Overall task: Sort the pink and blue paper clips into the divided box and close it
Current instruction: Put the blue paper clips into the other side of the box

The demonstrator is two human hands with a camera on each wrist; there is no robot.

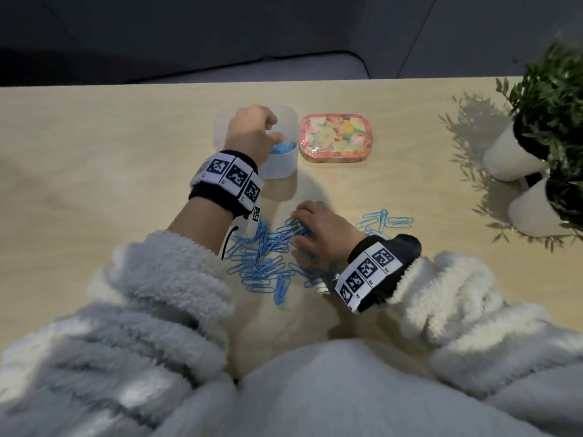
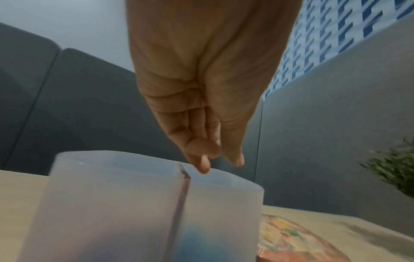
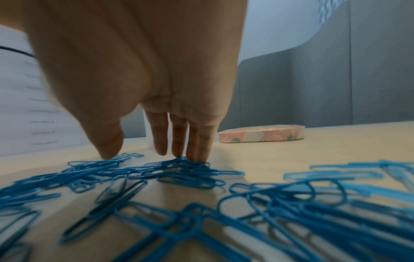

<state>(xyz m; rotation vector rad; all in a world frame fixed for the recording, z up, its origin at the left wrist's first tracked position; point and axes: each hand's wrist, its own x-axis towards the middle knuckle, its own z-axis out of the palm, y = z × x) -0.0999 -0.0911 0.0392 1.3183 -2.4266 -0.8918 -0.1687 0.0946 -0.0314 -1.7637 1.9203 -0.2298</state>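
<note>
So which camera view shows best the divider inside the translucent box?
The left wrist view: the divider runs as a dark line down the translucent box, just below the left hand, with blue showing on one side. In the head view that hand covers most of the box. In the right wrist view the box cannot be made out.
</note>
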